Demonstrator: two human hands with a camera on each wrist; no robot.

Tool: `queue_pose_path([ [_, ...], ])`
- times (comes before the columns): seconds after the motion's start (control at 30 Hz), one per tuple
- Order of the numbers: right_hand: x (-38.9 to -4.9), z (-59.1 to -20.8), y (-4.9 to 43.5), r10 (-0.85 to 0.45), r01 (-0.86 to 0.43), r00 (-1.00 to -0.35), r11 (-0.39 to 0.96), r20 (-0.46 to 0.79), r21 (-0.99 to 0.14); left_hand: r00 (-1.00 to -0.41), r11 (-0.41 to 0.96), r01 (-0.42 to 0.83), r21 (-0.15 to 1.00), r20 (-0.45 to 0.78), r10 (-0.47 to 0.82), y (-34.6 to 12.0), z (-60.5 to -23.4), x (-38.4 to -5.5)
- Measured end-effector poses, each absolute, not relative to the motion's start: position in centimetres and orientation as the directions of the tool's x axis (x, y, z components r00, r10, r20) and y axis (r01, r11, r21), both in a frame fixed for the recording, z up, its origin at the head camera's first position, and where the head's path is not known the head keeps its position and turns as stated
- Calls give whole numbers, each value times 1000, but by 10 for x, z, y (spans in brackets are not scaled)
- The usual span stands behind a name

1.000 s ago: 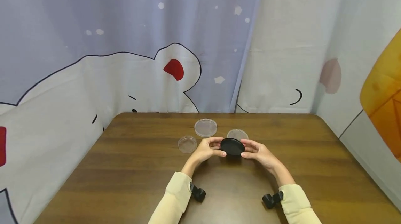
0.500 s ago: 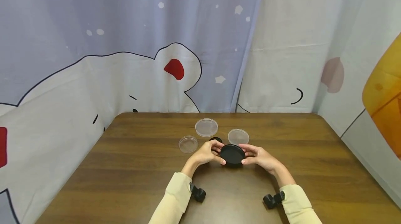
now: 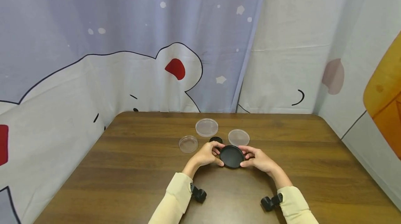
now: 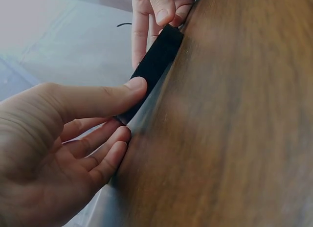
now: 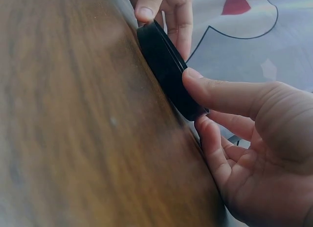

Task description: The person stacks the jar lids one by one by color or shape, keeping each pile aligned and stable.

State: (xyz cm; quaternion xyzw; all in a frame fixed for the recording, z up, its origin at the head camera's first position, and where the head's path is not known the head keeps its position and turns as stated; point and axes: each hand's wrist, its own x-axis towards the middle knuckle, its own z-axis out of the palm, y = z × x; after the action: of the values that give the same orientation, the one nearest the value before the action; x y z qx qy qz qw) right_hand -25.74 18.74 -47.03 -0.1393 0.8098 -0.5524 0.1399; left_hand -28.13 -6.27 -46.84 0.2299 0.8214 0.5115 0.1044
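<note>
Both hands hold a black round shallow dish by its opposite sides, close over the table, its face toward the head camera. My left hand pinches the left edge, thumb in front and fingers behind. On the other side my right hand grips the right edge the same way. The left wrist view shows the dish edge-on between thumb and fingers. Seen from the right wrist, the black rim stands tilted close to the wood. Just beyond the left fingers lies a smaller black round piece, partly hidden.
Three clear round dishes lie past the hands on the brown wooden table: a larger clear dish at the back, a small clear dish at left, another clear dish at right. A printed curtain hangs behind the table.
Both hands have brought the black dish nearer to the person and lower, its face turned more upward. The smaller black piece and more of the right clear dish have come into view.
</note>
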Motion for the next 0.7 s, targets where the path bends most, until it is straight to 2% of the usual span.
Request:
queue_pose_path([
  [0.33,-254,-472,185,-361,-79,-931,354,-58,-932,-862,406,311,859,76,501,-62,-466,-277],
  [0.7,-254,-470,185,-358,-88,-932,360,-51,-929,-859,377,282,882,57,509,-67,-461,-280],
])
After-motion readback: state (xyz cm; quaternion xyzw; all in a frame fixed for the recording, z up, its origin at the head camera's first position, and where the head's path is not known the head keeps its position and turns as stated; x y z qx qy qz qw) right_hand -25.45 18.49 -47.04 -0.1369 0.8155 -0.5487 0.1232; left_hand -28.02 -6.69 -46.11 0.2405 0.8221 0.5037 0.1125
